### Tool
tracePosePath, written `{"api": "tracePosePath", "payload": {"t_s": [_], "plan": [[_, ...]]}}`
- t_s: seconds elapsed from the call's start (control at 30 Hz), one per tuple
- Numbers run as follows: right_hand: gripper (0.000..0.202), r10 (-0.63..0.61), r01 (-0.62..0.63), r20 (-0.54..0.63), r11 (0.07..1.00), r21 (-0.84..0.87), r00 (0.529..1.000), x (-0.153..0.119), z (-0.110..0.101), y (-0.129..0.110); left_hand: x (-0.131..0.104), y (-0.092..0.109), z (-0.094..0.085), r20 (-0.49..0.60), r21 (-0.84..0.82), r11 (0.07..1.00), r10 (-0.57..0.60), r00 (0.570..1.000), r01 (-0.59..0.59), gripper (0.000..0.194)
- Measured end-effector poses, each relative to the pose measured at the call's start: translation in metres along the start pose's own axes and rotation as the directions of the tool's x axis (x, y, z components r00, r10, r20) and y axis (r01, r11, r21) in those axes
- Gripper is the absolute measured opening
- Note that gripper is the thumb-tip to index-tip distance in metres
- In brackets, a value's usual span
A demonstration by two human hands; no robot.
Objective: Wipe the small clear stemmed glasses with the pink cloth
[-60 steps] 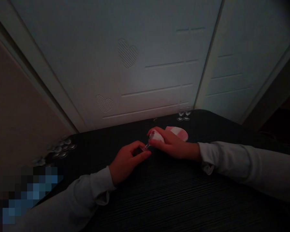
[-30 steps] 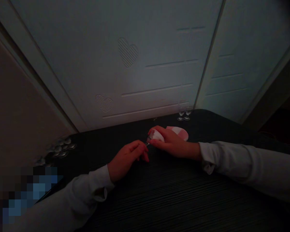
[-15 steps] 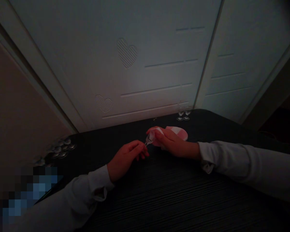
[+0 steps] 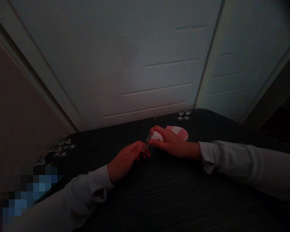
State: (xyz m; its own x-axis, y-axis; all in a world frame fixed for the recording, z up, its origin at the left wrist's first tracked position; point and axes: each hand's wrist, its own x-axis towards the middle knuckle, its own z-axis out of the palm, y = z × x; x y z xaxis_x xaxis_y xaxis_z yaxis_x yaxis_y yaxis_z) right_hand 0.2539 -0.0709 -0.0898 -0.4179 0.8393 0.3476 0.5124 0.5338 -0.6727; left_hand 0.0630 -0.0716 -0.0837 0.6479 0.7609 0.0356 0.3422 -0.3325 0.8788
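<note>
A small stemmed glass [image 4: 149,138] lies tilted between my hands, its bowl toward the right. My left hand [image 4: 126,158] is closed around the glass at its stem and foot end. In my right hand [image 4: 175,142] is a pink and white cloth [image 4: 177,130], bunched at the mouth of the glass. The fingers of that hand curl about the bowl, with white fabric showing between thumb and forefinger. The rest of the cloth trails out behind the hand onto the dark table. How deep the cloth reaches into the bowl is hard to make out.
Two small stemmed glasses [image 4: 184,113] stand at the table's back edge, right of centre. Several more glasses [image 4: 61,146] cluster at the left end of the dark table [image 4: 174,187]. A white panel [image 4: 154,75] with heart carvings rises behind. A pixelated bluish patch covers the lower left.
My right hand has turned about the glass, so its thumb now lies lower and more white cloth shows. The left hand has shifted slightly at the stem end.
</note>
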Motion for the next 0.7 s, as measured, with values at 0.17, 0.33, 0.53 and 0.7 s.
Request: {"api": "tracePosePath", "payload": {"t_s": [0.17, 0.33, 0.53, 0.7], "plan": [[0.026, -0.036, 0.036, -0.004, 0.999, -0.012, 0.999, -0.0006, -0.0007, -0.0034, -0.0005, -0.0018, 0.0002, -0.008, -0.018, 0.999, -0.029, 1.000, 0.029, 0.030], [0.030, -0.085, 0.085, -0.017, 0.996, -0.024, 0.996, 0.0000, 0.0006, 0.0019, 0.0007, -0.0004, 0.0027, -0.049, -0.038, 0.996, -0.077, 0.996, 0.076, 0.027], [0.035, -0.096, 0.095, -0.024, 0.995, -0.015, 0.995, 0.0000, -0.0001, 0.0046, -0.0005, -0.0009, 0.0030, -0.016, -0.072, 0.994, -0.085, 0.996, 0.083, 0.025], [0.026, -0.024, 0.024, -0.008, 0.999, 0.027, 1.000, 0.0008, -0.0005, 0.0014, -0.0013, -0.0005, 0.0021, 0.005, -0.046, 0.997, -0.055, 0.998, 0.055, 0.025]]}}
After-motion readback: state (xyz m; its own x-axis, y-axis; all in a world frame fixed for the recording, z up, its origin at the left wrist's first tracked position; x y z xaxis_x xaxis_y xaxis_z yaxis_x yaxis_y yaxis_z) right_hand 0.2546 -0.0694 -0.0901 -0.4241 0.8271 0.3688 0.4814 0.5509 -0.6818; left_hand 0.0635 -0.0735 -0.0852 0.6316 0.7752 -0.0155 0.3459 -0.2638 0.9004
